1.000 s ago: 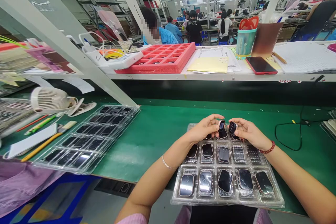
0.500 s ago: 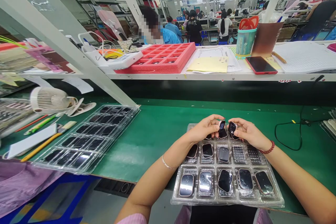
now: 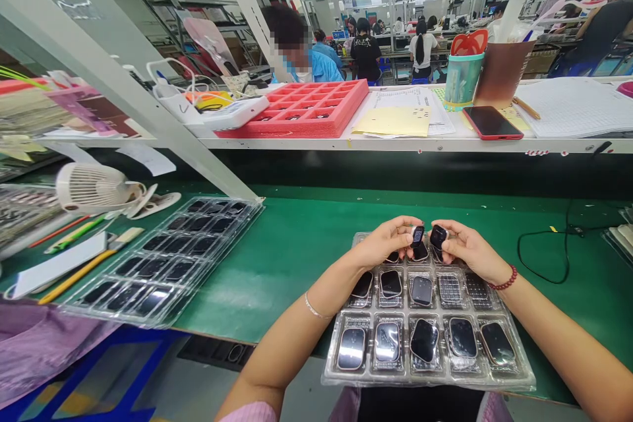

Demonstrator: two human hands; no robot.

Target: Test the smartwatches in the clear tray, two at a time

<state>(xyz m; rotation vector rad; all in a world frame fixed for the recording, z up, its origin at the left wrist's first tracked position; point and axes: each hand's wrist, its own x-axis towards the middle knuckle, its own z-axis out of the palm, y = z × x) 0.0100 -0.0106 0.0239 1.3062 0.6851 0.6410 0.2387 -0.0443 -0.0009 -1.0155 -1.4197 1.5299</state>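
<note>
A clear plastic tray (image 3: 514,379) lies on the green bench in front of me, most of its pockets filled with small black watch bodies (image 3: 424,340). My left hand (image 3: 386,241) is closed round one small watch body (image 3: 418,235) above the tray's far row. My right hand (image 3: 467,249) pinches a second black watch body (image 3: 438,237) just beside it. The two pieces are held close together, almost touching. Two pockets in the middle row at the right show bare ribbed plastic.
A second clear tray (image 3: 163,264) of dark parts lies to the left, next to pencils and a small white fan (image 3: 91,188). A black cable (image 3: 544,257) loops at the right. The shelf behind carries a red foam tray (image 3: 306,109), papers, cups and a phone (image 3: 492,122). People work beyond.
The watch body in my right hand has turned slightly, showing more of its face. Both hands stay in place above the tray.
</note>
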